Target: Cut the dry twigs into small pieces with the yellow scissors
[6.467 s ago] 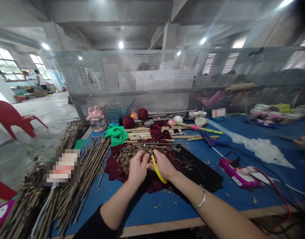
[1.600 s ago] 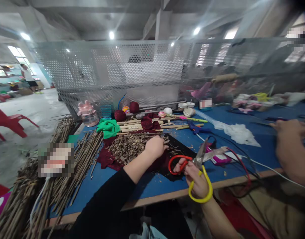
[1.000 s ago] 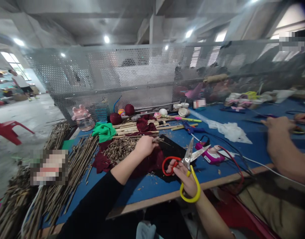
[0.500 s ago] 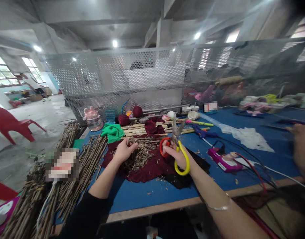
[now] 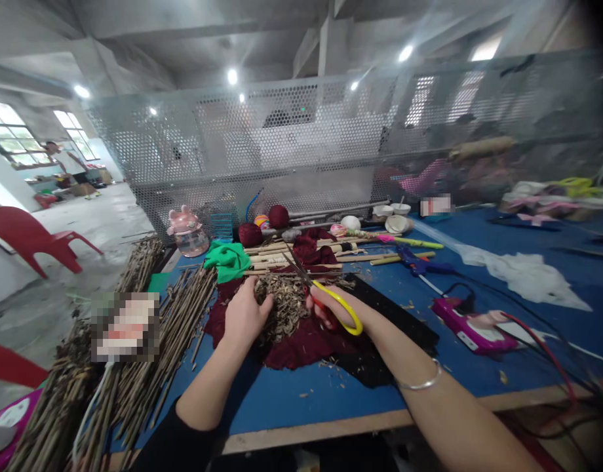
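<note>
My right hand (image 5: 328,307) is closed around a pair of scissors (image 5: 350,314) with one yellow and one red handle. The blades point up and to the left, over a heap of dry brown plant scraps (image 5: 282,311). At the heap's left edge rests my left hand (image 5: 246,311), its thumb spread away from the fingers, and I see nothing held in it. Beneath the heap lies a crumpled dark red cloth (image 5: 296,347), with a black cloth (image 5: 380,308) to its right.
Bundles of dry stalks (image 5: 158,360) lie on the left. Behind the heap are a green cloth (image 5: 227,259), dark red yarn balls (image 5: 278,216) and a blue glue gun (image 5: 419,262). A purple power strip (image 5: 468,331) with cables is at right. A perforated metal screen (image 5: 242,144) borders the table.
My right hand has moved left and turned the scissors, so the blades now lean over the heap. My left hand stays at the heap's left side. The view has shifted slightly.
</note>
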The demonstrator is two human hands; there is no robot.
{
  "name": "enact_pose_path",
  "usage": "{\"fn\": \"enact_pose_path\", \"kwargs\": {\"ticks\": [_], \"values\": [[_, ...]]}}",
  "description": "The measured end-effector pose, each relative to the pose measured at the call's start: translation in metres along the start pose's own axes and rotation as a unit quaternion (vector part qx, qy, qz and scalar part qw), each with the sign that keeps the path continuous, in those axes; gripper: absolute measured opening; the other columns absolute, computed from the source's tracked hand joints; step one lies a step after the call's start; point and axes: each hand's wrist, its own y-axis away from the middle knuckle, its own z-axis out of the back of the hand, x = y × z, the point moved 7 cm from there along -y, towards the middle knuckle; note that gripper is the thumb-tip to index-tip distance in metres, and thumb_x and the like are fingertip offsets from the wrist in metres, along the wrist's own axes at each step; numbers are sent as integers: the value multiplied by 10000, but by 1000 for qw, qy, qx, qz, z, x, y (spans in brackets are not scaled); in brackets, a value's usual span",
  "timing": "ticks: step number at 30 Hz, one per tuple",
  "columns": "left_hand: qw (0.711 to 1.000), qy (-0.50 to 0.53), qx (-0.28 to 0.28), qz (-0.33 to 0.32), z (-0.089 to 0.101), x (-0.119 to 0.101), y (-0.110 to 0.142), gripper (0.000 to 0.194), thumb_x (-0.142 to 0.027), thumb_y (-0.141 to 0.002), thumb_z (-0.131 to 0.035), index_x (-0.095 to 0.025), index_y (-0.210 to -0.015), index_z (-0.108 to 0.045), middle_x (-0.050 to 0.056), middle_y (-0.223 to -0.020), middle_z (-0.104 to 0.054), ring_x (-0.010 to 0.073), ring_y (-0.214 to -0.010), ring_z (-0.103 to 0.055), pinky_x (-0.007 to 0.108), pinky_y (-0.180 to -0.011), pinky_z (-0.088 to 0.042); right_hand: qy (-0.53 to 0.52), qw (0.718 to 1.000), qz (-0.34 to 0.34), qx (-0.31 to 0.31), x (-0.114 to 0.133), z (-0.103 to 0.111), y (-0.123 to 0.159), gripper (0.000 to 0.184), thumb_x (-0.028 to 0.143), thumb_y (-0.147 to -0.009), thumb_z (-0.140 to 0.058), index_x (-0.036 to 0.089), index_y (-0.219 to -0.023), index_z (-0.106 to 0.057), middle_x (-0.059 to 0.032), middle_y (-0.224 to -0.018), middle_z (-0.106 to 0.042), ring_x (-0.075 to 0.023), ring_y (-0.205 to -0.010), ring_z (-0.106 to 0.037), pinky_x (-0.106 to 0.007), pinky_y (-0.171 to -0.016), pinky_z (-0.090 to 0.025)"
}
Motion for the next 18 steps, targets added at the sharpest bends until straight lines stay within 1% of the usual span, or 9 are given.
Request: {"fn": "enact_pose_path", "kwargs": {"ticks": [2,5,6,8,11,13,16,18], "values": [[1000,-9,-13,-13,3,-3,0,400,-385,-783,-467,-225,-1148,-491,75,-1013,-600,198,-862,-577,256,-684,-401,-51,995,-58,60,-4,-9,10,600,726,-725,-270,165,-736,-481,64,-431,-408,-74,-335,-383,-198,-356,-346],[999,-33,-3,-17,5,-1,-1,336,-367,-830,-388,-210,-1072,-560,78,-986,-595,191,-840,-580,258,-698,-396,-63,974,-167,141,-14,-18,31,656,763,-697,-226,163,-713,-491,55,-409,-416,-83,-319,-408,-200,-345,-362],[999,-37,0,-17,5,0,-1,340,-366,-841,-365,-206,-1062,-568,80,-976,-595,188,-828,-582,256,-693,-394,-60,965,-201,155,-18,-18,38,668,768,-695,-210,164,-703,-496,49,-400,-418,-89,-318,-419,-204,-347,-369],[999,-37,-1,-14,4,2,-1,361,-383,-852,-338,-205,-1066,-568,84,-976,-597,185,-826,-582,253,-681,-392,-44,955,-247,157,-25,-16,47,679,773,-691,-188,170,-685,-499,38,-384,-425,-103,-320,-442,-213,-350,-382],[999,-35,4,-7,-1,2,-2,409,-446,-850,-310,-206,-1028,-589,94,-956,-617,194,-835,-585,253,-672,-389,-14,951,-270,152,-27,-15,51,681,784,-677,-183,179,-674,-495,27,-373,-439,-112,-306,-449,-221,-341,-385],[999,-41,27,-4,-8,2,-2,428,-467,-847,-297,-206,-943,-622,96,-890,-641,200,-808,-593,258,-669,-388,7,948,-280,151,-26,-18,49,691,797,-660,-189,177,-668,-493,27,-363,-436,-112,-288,-443,-222,-327,-377],[996,-61,60,0,-19,4,-3,396,-435,-843,-329,-192,-834,-641,98,-817,-655,202,-761,-600,261,-662,-388,41,945,-288,146,-20,-24,40,720,819,-631,-182,168,-651,-488,15,-349,-439,-118,-274,-441,-218,-300,-355],[996,-63,66,-17,-22,3,-3,335,-391,-834,-370,-190,-815,-638,89,-832,-652,194,-763,-597,256,-664,-388,64,946,-282,149,-15,-30,34,732,828,-618,-171,167,-638,-483,3,-342,-446,-120,-264,-434,-213,-281,-334]]}}
